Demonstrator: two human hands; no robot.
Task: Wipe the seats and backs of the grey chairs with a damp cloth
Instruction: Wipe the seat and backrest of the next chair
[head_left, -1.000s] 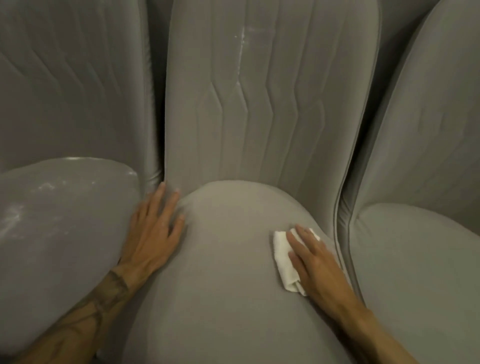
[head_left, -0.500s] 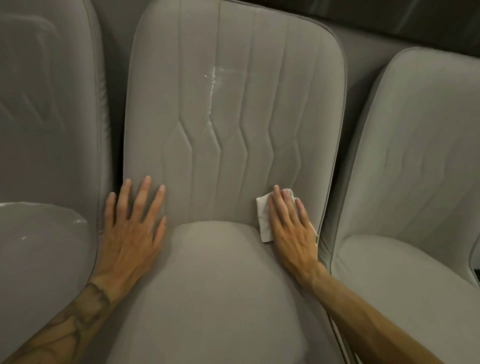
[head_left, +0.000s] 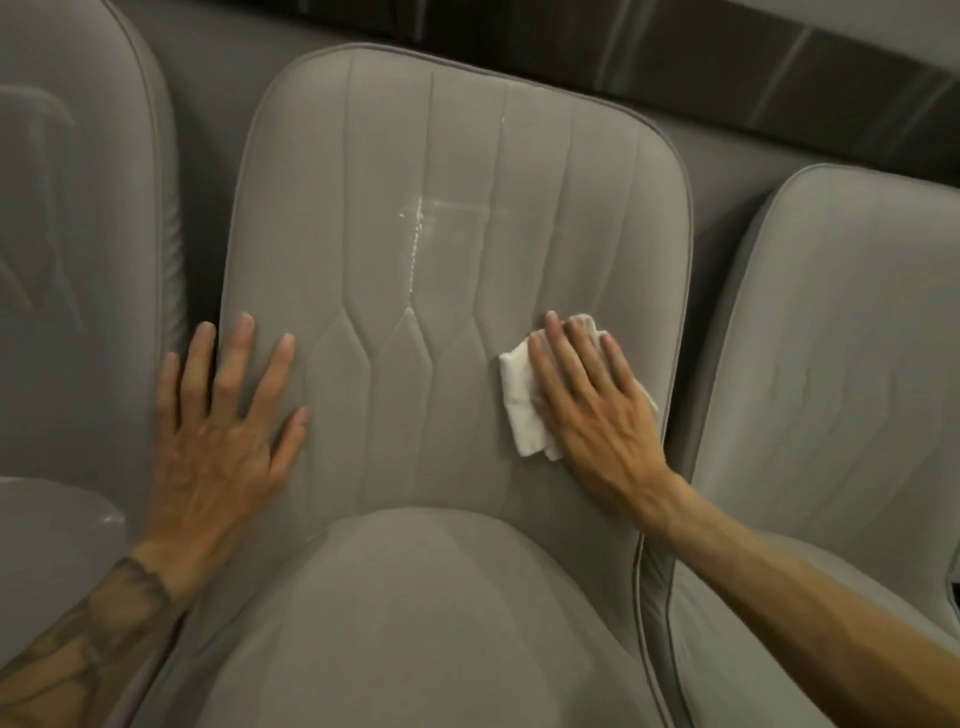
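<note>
Three grey upholstered chairs stand side by side: the left chair (head_left: 78, 270), the middle chair with stitched vertical seams (head_left: 441, 260), and the right chair (head_left: 831, 338). The left hand (head_left: 218, 447) lies flat, fingers spread, braced on the lower left edge of the middle chair's back; half a second ago it sat lower, at the crease above the seat. A white streak of residue (head_left: 415, 234) runs down the centre seam of that back. Further right, the right hand (head_left: 592, 400) presses the one folded white cloth (head_left: 522, 410) flat against the backrest with fingers extended and close together, palm over the cloth. A second ago that cloth was on the middle chair's seat cushion (head_left: 415, 623); it has since climbed to the lower right of the back, so the work appears to have passed from seat to back, with the streak not yet reached. Two hands, one cloth, three chairs.
</note>
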